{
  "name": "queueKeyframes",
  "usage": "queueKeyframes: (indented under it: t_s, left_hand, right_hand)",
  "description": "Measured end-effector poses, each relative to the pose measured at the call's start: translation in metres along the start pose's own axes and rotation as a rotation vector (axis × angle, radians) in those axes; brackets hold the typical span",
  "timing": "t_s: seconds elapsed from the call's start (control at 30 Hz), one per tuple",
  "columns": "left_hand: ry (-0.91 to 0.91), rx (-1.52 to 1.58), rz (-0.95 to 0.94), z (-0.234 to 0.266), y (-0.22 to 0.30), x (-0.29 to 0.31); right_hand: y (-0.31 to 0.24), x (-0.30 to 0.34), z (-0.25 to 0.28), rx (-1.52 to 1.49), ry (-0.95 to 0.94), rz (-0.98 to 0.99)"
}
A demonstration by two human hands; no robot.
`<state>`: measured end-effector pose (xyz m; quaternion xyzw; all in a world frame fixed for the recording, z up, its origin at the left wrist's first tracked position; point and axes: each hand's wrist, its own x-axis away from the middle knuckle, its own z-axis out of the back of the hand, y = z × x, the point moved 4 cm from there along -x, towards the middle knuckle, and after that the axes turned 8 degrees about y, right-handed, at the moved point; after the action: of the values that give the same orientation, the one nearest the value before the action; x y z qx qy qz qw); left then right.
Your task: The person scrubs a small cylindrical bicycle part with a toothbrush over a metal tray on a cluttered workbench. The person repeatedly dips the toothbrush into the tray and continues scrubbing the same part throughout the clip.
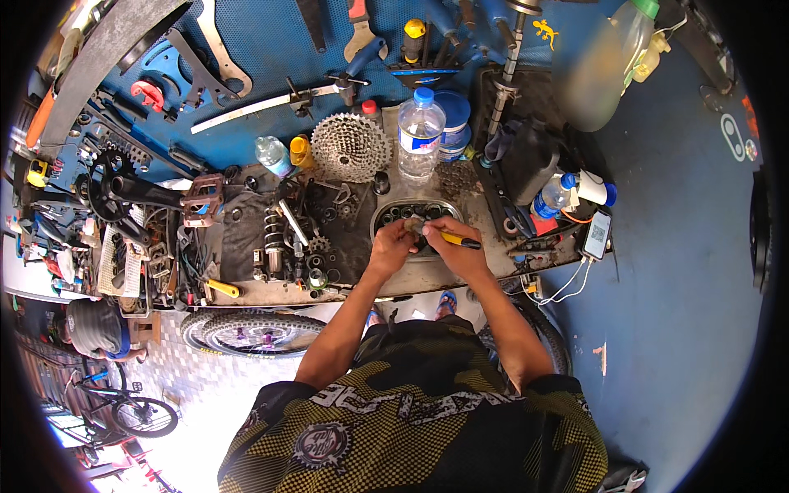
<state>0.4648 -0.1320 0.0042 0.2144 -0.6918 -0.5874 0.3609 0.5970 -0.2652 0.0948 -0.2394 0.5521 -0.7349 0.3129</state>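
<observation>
Over an oval metal tray (380,215) of small dark round parts, both my hands are held close together. My left hand (394,248) pinches a small greyish part (416,224), too small to name. In my right hand (457,251) is a slim tool with a yellow-and-black handle (461,240); its tip meets the small part and cannot be made out. Just beyond the tray stands a clear plastic bottle (420,135) with a blue cap, upright. A large bicycle cassette (352,148) leans to the bottle's left.
Left on the bench lie a shock absorber (273,238), a yellow-handled tool (223,287), a pedal (202,200) and a crankset (115,185). At right are a black jug (530,164), a smaller bottle (555,195) and a cabled phone (597,236). Below the bench edge lies a wheel (255,333).
</observation>
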Motion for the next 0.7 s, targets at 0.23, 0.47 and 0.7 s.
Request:
queueKeyframes:
  t_s: [0.23, 0.47, 0.7]
  left_hand:
    - [0.107, -0.103, -0.079, 0.000, 0.023, 0.008]
    - [0.162, -0.125, -0.128, 0.001, 0.032, 0.011]
    - [0.155, -0.183, -0.193, 0.001, 0.031, 0.002]
  right_hand:
    - [0.011, -0.003, 0.011, -0.018, 0.108, 0.126]
    - [-0.005, 0.002, 0.011, 0.166, 0.135, 0.024]
    - [0.010, 0.000, 0.011, 0.221, 0.148, 0.033]
